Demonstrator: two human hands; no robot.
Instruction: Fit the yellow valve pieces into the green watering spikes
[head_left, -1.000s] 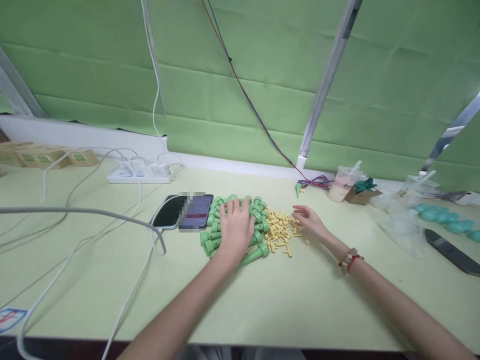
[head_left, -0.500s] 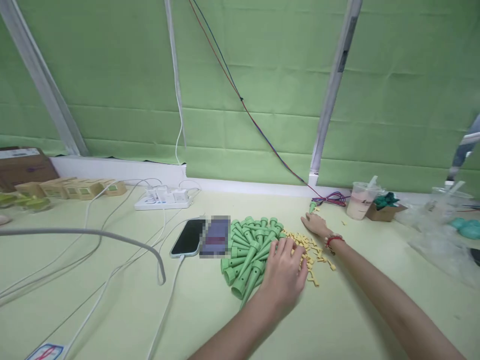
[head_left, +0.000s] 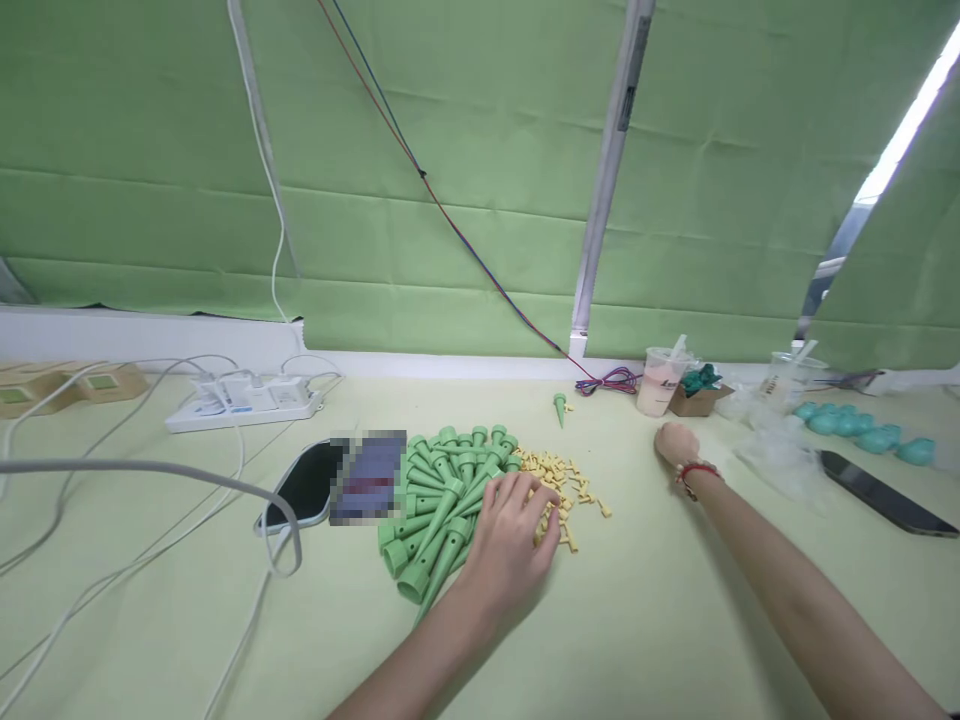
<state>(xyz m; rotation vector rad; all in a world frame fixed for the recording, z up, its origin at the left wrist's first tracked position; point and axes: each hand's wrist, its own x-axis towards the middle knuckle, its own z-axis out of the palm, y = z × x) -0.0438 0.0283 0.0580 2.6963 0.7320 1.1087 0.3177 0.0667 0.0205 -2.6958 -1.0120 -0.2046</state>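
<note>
A pile of hollow green plastic spikes (head_left: 439, 510) lies on the pale table, each tapering from a wide capped end. Against its right edge is a heap of small yellow plastic pieces (head_left: 555, 470). My left hand (head_left: 514, 525) rests over the border of the two, fingers bent and thumb apart; its fingertips are partly hidden. My right hand (head_left: 677, 445), with a red bracelet at the wrist, is closed in a fist to the right of the heap. Whatever it may hold is hidden. Farther back, a single green spike (head_left: 560, 408) lies with a yellow piece beside it.
Two phones (head_left: 315, 480) lie left of the pile among white cables and a power strip (head_left: 244, 405). At the back right stand a drink cup (head_left: 660, 382), a small cardboard box (head_left: 697, 402) and plastic bags (head_left: 780, 450). Another phone (head_left: 885, 493) lies near teal objects (head_left: 851, 422).
The view has turned right. My right hand has left the single green spike at the back, moving right and closing into a fist. My left hand stays by the pile.
</note>
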